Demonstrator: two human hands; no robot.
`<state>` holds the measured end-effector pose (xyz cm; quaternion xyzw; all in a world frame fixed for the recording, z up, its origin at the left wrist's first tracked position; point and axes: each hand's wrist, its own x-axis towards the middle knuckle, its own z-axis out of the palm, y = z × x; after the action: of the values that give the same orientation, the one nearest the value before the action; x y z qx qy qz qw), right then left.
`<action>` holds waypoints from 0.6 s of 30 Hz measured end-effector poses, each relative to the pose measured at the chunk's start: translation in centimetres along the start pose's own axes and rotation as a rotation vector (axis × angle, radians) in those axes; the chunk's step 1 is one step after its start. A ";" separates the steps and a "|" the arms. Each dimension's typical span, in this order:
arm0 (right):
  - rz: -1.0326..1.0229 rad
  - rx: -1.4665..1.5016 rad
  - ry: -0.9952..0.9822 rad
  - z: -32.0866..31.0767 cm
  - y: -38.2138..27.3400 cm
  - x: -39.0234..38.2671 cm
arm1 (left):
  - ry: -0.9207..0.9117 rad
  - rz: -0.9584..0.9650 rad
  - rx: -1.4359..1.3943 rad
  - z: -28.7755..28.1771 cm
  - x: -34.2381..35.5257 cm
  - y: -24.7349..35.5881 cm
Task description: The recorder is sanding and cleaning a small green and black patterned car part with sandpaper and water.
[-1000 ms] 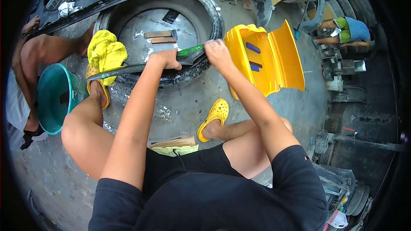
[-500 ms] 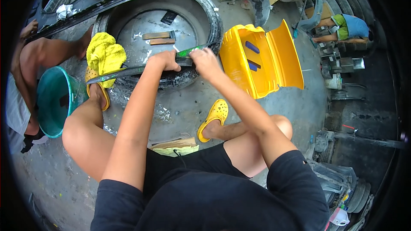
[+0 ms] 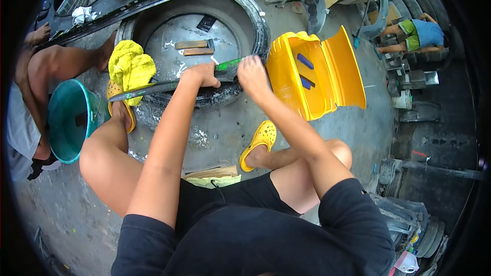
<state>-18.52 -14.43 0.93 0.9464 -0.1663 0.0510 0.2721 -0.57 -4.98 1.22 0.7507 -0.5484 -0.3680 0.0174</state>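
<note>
A long dark strip (image 3: 148,91) with green patches lies slantwise across the near side of a big tire (image 3: 264,36). My left hand (image 3: 203,75) is closed around the strip near its middle. At the strip's right end, my right hand (image 3: 251,75) is closed with its fingers curled over the edge. Whether something small sits under those fingers is hidden. A yellow cloth (image 3: 131,66) hangs beside the strip's left part. Inside the tire, two narrow wooden blocks (image 3: 198,51) and a dark square piece (image 3: 206,23) rest on a grey surface.
Right of the tire stands an opened yellow plastic container (image 3: 294,92) with blue-purple pieces (image 3: 305,61) inside. A teal bucket (image 3: 69,122) is at left, by another person's leg (image 3: 61,64). Flat brown and yellowish sheets (image 3: 212,175) lie between my legs. Another person (image 3: 427,36) is far right near stacked tires.
My right hand has shifted slightly along the strip's right end, its fingers now more upright. My left hand keeps its grip. The whole view has moved a little.
</note>
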 end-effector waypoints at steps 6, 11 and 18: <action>0.098 0.156 -0.134 0.1 3.1 1.0 | -0.005 0.035 -0.022 -0.2 0.0 0.3; 0.024 0.056 0.095 0.4 0.2 -0.3 | -0.007 0.025 -0.026 0.0 0.6 0.1; 0.099 -0.127 -0.088 -0.5 -0.7 1.2 | 0.034 0.039 -0.015 0.7 0.4 -0.7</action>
<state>-17.15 -14.01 1.21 0.9192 -0.2277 0.0121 0.3210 -0.32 -4.78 0.15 0.7458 -0.5599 -0.3588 0.0395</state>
